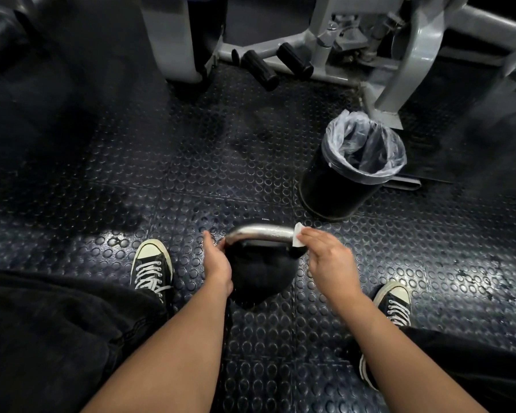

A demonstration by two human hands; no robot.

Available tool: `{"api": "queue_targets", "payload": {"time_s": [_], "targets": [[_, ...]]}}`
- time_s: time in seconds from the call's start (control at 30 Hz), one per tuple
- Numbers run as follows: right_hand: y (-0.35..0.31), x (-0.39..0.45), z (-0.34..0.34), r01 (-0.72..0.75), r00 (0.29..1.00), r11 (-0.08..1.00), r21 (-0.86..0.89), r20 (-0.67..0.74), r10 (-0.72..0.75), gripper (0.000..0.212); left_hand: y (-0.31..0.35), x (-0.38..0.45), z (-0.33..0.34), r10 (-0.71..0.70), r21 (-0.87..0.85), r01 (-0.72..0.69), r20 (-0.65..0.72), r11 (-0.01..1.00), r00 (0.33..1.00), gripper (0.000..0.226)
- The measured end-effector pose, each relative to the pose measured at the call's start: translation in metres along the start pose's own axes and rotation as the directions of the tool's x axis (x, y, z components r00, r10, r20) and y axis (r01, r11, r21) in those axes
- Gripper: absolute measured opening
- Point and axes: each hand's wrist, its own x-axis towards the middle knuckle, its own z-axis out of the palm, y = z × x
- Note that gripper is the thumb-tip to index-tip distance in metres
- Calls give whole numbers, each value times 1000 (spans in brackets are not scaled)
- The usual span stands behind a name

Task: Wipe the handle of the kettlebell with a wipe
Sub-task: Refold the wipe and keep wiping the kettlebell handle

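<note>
The kettlebell [259,272] stands on the studded floor [251,162] between the feet. The left hand [218,263] braces its body, grip closed at the chrome handle [261,232] base. The right hand [325,251] pinches the wipe [297,238] against the handle's right end; wrap it fully and draw leftward with firm pressure.

Black kettlebell [261,275] stands upright on the studded floor [221,162]; its chrome handle [262,233] runs left to right. A small white wipe [297,238] is pressed against the handle's right end.

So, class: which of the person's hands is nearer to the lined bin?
Right. The right hand, pressing the wipe on the handle's end, sits just below the bin; the left hand is at the handle's far end.
</note>
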Motion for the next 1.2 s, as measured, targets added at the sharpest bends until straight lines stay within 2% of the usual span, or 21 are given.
{"api": "queue_targets", "payload": {"time_s": [0.17, 0.3, 0.33, 0.5, 0.63, 0.77, 0.83, 1.0, 1.2], "targets": [[-6, 3, 3, 113, 994, 992, 57, 6, -113, 38, -1, 1, 0, -5, -6, 5, 17, 1000, 1000, 64], [1, 2, -1, -59, 998, 992, 114, -27, 62, 36, -2, 2, 0, 4, -4, -4, 23, 1000, 1000, 65], [0, 7, -1, -64, 998, 990, 128, -17, 66, 35, -1, 2, 0, 7, 0, -7, 24, 1000, 1000, 65], [-6, 6, -2, 88, 996, 991, 103, 3, -89, 29, -3, 3, -2, 13, 15, -13, 8, 1000, 1000, 63], [-1, -3, -5, 22, 999, 996, 82, -51, -17, 21, -2, 2, -2, 10, 7, -10, -6, 1000, 1000, 68], [-11, 4, 3, 82, 992, 994, 79, -98, -74, 12, -1, 0, -1, 8, 2, -8, -11, 1000, 1000, 69], [-9, 0, 8, 100, 990, 990, 98, -105, -89, 16, -1, -2, -1, 14, 8, -14, -17, 1000, 1000, 70], [4, -5, 7, -30, 984, 992, 125, -171, 52, 20, 0, -3, -1, 14, 11, -13, -28, 1000, 1000, 71], [-4, -3, 19, 90, 986, 992, 91, -147, -76, 20, 0, -5, 0, 15, 25, -14, -20, 1000, 1000, 64]]}}
